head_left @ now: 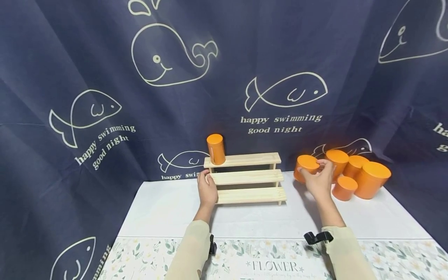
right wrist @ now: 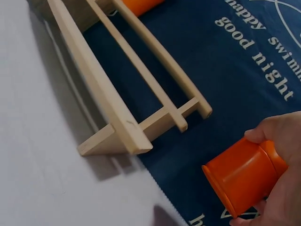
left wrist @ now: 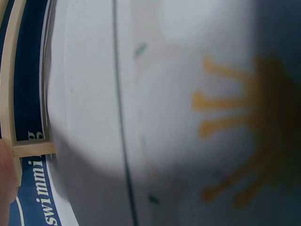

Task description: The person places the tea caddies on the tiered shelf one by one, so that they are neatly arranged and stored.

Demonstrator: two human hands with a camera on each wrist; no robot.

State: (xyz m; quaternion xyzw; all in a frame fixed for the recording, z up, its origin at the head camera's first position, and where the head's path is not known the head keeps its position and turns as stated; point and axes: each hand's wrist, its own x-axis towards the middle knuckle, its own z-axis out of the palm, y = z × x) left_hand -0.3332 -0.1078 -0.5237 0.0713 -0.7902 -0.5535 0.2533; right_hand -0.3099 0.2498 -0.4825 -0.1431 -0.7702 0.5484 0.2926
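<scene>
A three-step wooden shelf rack (head_left: 246,177) stands on the white cloth. My left hand (head_left: 207,189) holds its left end, thumb and fingers at the middle and lower steps. The left wrist view shows only a fingertip beside the wood (left wrist: 34,149). On the top step, at the left, an orange canister (head_left: 217,149) stands upright. To the right of the rack, my right hand (head_left: 320,179) grips another orange canister (head_left: 305,168) between thumb and fingers. In the right wrist view that canister (right wrist: 244,174) is seen from the side, apart from the rack's right end.
Several orange canisters of different sizes cluster at the right: a large one (head_left: 372,181), a small one (head_left: 344,188) in front, others behind. A dark blue curtain (head_left: 224,105) hangs behind the table. A floral printed cloth (head_left: 266,252) covers the near edge.
</scene>
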